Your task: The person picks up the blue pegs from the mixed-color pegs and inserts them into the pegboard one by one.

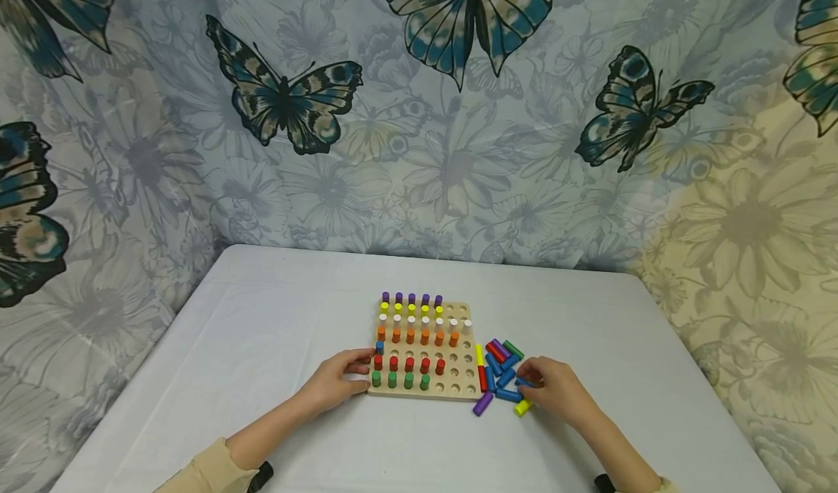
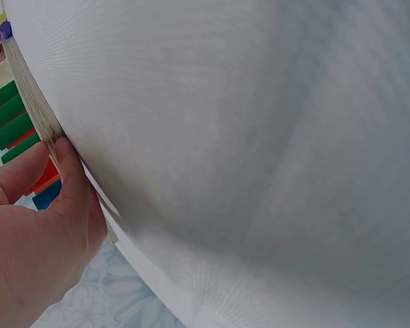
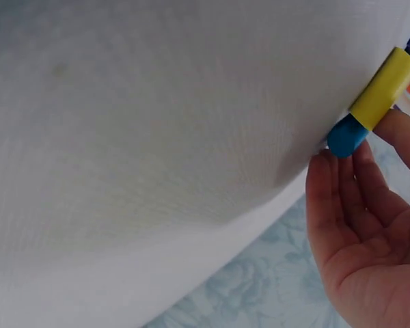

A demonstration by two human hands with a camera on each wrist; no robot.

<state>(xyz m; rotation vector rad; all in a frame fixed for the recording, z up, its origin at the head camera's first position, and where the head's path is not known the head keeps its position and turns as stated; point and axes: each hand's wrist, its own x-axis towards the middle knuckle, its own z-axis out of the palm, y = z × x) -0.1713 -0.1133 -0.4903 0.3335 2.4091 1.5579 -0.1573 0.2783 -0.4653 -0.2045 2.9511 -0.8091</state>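
Observation:
A wooden pegboard (image 1: 463,377) lies on the table with rows of purple, yellow, white, orange, red and green pegs standing in it. One blue peg (image 1: 380,347) stands at the left end of its row. My left hand (image 1: 337,380) grips the board's left edge; in the left wrist view its thumb and fingers pinch the board near the corner. Right of the board lies a loose pile of pegs, several of them blue. My right hand (image 1: 553,387) is at the pile's right side, fingers around a blue peg (image 3: 347,137). A yellow peg (image 3: 384,89) lies close beside that hand.
A loose purple peg (image 1: 482,404) lies nearest the front of the pile, and a green peg (image 1: 513,349) lies at its back. White cloth covers the table (image 1: 294,297). Behind it hangs a butterfly-patterned backdrop (image 1: 452,166).

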